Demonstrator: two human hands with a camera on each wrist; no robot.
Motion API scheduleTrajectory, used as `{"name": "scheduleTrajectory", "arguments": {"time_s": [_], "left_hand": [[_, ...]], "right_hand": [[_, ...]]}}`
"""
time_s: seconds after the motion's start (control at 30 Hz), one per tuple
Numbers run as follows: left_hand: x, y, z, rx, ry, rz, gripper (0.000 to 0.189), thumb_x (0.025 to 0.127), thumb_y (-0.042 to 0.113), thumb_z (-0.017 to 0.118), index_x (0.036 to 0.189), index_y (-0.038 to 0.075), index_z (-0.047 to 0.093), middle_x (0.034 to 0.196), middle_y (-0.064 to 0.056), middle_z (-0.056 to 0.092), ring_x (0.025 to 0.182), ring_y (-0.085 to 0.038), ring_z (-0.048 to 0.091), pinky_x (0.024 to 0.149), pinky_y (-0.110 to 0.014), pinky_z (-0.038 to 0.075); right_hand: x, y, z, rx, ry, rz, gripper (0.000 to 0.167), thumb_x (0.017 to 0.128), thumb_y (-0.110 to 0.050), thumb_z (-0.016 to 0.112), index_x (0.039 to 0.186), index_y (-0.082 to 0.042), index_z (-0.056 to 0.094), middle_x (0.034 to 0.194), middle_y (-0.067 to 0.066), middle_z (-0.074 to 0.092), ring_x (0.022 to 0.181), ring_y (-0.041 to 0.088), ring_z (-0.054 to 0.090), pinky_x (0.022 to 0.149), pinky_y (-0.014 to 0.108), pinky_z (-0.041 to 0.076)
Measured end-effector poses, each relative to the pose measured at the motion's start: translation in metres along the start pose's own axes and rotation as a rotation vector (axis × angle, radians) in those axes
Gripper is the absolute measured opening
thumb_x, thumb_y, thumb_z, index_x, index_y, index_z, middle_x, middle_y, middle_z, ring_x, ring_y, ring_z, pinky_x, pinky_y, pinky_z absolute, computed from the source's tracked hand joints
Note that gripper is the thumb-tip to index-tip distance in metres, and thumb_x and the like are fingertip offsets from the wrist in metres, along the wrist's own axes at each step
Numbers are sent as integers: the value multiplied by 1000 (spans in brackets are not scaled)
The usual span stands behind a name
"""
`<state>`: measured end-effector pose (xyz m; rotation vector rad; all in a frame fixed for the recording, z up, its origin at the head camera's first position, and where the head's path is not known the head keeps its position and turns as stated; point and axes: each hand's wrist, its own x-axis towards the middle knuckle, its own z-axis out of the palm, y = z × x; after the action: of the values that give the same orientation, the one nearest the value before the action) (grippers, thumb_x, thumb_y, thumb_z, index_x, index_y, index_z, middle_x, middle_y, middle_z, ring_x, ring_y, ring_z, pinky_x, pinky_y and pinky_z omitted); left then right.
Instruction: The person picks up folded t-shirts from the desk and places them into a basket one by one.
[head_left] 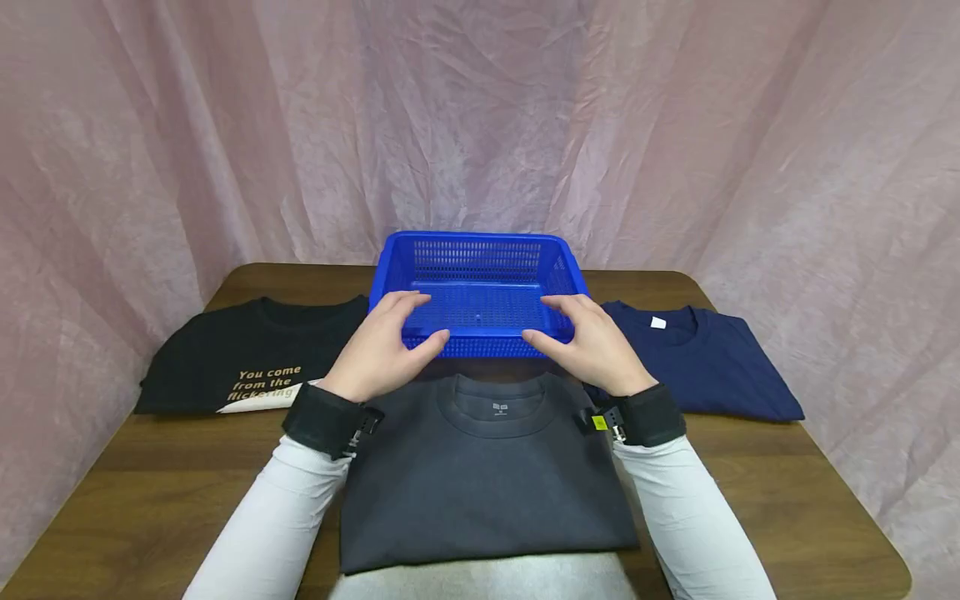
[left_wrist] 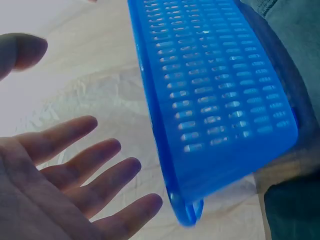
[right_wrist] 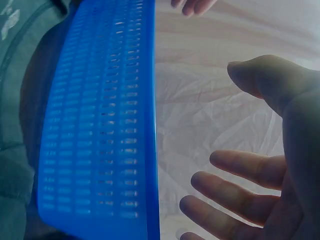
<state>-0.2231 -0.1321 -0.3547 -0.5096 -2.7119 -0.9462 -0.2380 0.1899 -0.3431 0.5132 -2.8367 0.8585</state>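
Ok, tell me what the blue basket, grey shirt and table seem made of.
Blue basket: likely moulded plastic, slightly glossy, given its regular slots and shiny rim.
Grey shirt: matte fabric, probably cotton knit, from its soft folds and collar band.
Table: wood or laminate, satin, showing brown grain.

Head view looks forward and down; wrist views, close, both face the basket (left_wrist: 225, 107), seemingly its front.

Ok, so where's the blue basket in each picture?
Head view: the blue basket is in the middle, between the two hands.
Left wrist view: centre to right, tilted, reaching the top edge.
Right wrist view: along the left side.
Shared landmark: the grey shirt, beside the basket in all three.
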Motion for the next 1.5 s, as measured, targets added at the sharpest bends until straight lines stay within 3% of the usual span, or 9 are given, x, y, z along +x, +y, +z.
{"name": "scheduleTrajectory", "arguments": {"time_s": [0.37, 0.6, 0.87, 1.0, 1.2, 1.33, 1.5], "left_hand": [[-31, -10, -17, -45, 102, 11, 58, 103, 32, 75, 150, 1, 61, 156, -23, 59, 149, -42, 54, 124, -63, 45], [-53, -14, -22, -102, 133, -35, 64, 103, 28, 76, 156, 0, 54, 154, -25, 58, 141, -43, 58, 111, -64, 56], [-76, -20, -25, -110, 141, -79, 57, 103, 28, 77, 150, 0, 61, 145, -25, 63, 131, -42, 65, 101, -62, 61], [-89, -24, -25, -101, 115, -144, 58, 104, 32, 76, 150, 1, 61, 146, -25, 62, 127, -42, 69, 99, -59, 62], [-102, -30, -19, -100, 17, -322, 63, 106, 40, 72, 150, -2, 59, 140, -27, 64, 116, -38, 76, 97, -53, 62], [-107, -36, -14, -106, -66, -420, 65, 106, 41, 71, 150, -5, 58, 135, -26, 69, 110, -32, 76, 94, -47, 61], [-114, -43, -11, -86, -171, -533, 66, 106, 46, 69, 145, -6, 60, 127, -23, 75, 113, -34, 73, 96, -53, 59]], "right_hand": [[-29, 9, -17, -39, 4, 30, 71, 102, -50, 75, 156, -7, 58, 157, 21, 59, 148, 42, 54, 120, 68, 47], [-51, 17, -22, -68, 26, 47, 70, 103, -49, 76, 153, -4, 60, 153, 23, 62, 138, 43, 61, 112, 68, 52], [-74, 24, -21, -64, 18, 85, 68, 103, -52, 75, 150, -5, 63, 148, 22, 65, 132, 43, 65, 106, 66, 57], [-82, 26, -20, -51, 11, 102, 68, 102, -54, 75, 149, -5, 64, 145, 21, 67, 128, 41, 67, 103, 63, 59], [-94, 34, -13, -29, -33, 142, 69, 101, -55, 75, 147, -5, 65, 140, 18, 71, 116, 32, 72, 95, 53, 62], [-100, 39, -7, -9, -95, 182, 68, 100, -52, 78, 143, 0, 67, 130, 16, 74, 101, 20, 71, 87, 43, 61], [-107, 44, 0, 6, -202, 248, 73, 99, -52, 78, 140, 7, 65, 122, 15, 76, 101, 21, 72, 90, 48, 63]]}}
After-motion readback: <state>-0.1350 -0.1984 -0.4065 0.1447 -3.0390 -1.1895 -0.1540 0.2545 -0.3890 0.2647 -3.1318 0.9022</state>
